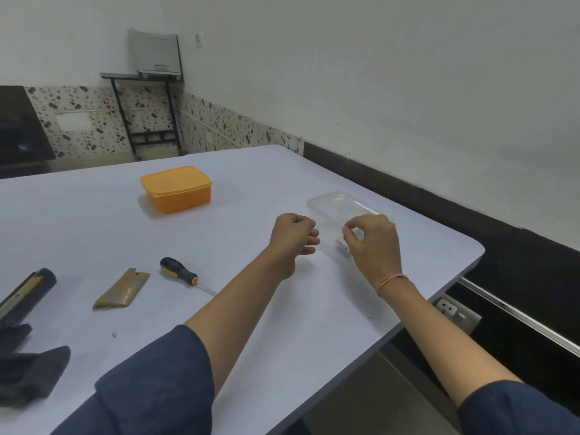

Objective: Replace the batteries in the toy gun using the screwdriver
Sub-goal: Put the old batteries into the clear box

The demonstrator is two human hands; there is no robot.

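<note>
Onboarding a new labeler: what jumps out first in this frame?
Two bare hands, the left hand and right hand, fingers curled, hover over the right side of the table at a clear plastic box. Farther back sits a bright orange box; left of the forearms lie the screwdriver, a brown cover and the dark toy gun at the edge.

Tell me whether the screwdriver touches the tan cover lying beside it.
Apart. The head view shows a strip of bare table between the screwdriver and the tan cover.

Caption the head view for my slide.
Left hand and right hand near clear plastic tray; black-yellow screwdriver, tan curved cover, dark toy gun on white table.
</note>
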